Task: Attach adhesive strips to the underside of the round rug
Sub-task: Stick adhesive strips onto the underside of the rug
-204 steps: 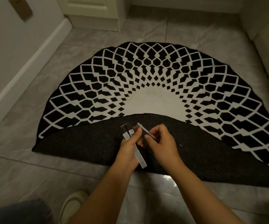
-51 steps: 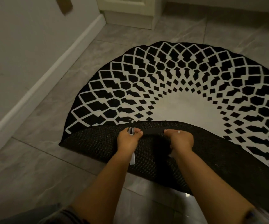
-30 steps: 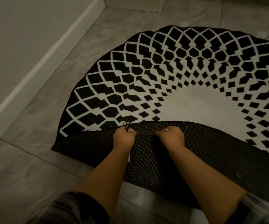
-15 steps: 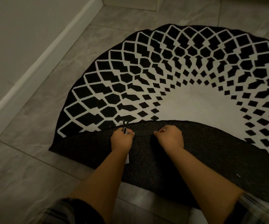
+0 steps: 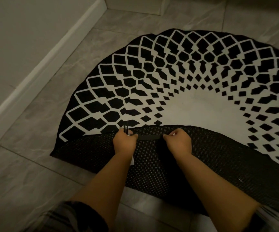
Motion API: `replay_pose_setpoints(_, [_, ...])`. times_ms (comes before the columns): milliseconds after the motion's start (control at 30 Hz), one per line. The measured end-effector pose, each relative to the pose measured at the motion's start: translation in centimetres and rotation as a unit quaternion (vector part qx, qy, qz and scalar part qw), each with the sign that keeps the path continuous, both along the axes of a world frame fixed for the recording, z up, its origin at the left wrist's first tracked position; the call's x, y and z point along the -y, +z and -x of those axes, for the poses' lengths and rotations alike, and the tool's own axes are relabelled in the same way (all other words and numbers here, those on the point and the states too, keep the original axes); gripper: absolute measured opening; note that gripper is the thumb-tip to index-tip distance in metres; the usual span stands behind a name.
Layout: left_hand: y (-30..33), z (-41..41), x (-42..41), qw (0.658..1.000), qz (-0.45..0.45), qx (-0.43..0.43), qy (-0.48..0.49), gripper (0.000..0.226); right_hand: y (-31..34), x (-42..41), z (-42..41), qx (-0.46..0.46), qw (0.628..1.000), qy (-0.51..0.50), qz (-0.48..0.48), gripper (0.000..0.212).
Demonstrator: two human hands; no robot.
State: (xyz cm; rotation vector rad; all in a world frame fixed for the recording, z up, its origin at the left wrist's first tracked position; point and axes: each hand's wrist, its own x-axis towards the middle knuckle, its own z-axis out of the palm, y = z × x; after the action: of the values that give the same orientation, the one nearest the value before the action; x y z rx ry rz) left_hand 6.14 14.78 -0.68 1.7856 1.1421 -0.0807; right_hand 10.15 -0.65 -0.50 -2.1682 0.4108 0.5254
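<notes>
The round black-and-white rug point(image 5: 194, 84) lies on the tiled floor with its near part folded over, so its dark mesh underside point(image 5: 160, 164) faces up. A black adhesive strip point(image 5: 149, 136) lies flat on the underside near the fold edge. My left hand point(image 5: 124, 141) presses on the strip's left end and also grips several spare strips point(image 5: 126, 128), whose ends stick up above my fingers and out below my wrist. My right hand point(image 5: 177, 139), fingers curled, presses down on the strip's right end.
A wall with a white baseboard point(image 5: 40, 71) runs along the left, close to the rug's edge. Grey marble-look floor tiles point(image 5: 26, 181) surround the rug. A door frame base point(image 5: 133, 4) stands at the top. My plaid sleeve shows at the bottom left.
Since 6.8 s ago one strip has gone from between my hands onto the underside near the fold. Over the last second both hands have stayed pressed on its ends; only the camera shifted.
</notes>
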Motion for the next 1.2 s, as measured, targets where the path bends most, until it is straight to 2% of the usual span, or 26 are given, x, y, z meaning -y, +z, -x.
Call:
replay_pose_setpoints(100, [1.7,-1.1,1.0,0.989,0.12,0.066,0.046,0.011,1.4,0.5,0.6,0.003,0.995,-0.053,-0.088,0.011])
replay_pose_setpoints(200, [4.0,-1.5,3.4,0.957,0.247,0.118,0.093,0.011,3.9,1.0,1.3,0.007,0.98,-0.083,-0.178,0.011])
replay_pose_setpoints(367, [5.6,-0.7,7.5,0.906,0.373,0.153,0.133,0.01,8.7,3.5,3.2,0.047,0.972,0.003,-0.229,0.003])
replay_pose_setpoints(467, [5.8,-0.3,9.2,0.885,0.421,0.131,0.149,0.018,10.5,5.8,4.6,0.068,0.981,0.13,-0.129,0.012])
replay_pose_setpoints(533, [6.2,-0.1,10.1,0.877,0.442,0.109,0.157,0.02,11.0,6.8,5.4,0.072,0.972,0.221,-0.031,0.019])
replay_pose_setpoints(600, [7.0,0.2,10.9,0.857,0.475,0.097,0.174,0.017,11.1,7.7,6.2,0.068,0.961,0.265,0.035,0.026])
replay_pose_setpoints(733, [7.7,0.8,12.1,0.837,0.509,0.095,0.176,0.017,11.0,8.9,7.5,0.05,0.964,0.258,0.04,0.03])
replay_pose_setpoints(933, [8.2,1.7,12.8,0.822,0.524,0.098,0.199,0.02,11.3,9.9,8.9,0.145,0.956,0.236,0.1,0.013])
replay_pose_setpoints(1100, [8.3,2.3,12.1,0.799,0.542,0.077,0.249,0.023,10.7,10.5,9.9,0.27,0.911,0.268,0.159,0.008])
replay_pose_setpoints(1133, [8.2,2.5,11.8,0.795,0.543,0.074,0.26,0.024,10.6,10.5,10.1,0.288,0.899,0.278,0.177,0.003])
replay_pose_setpoints(1200, [8.0,2.9,11.4,0.785,0.55,0.07,0.275,0.026,10.4,10.5,10.4,0.3,0.886,0.294,0.196,0.005])
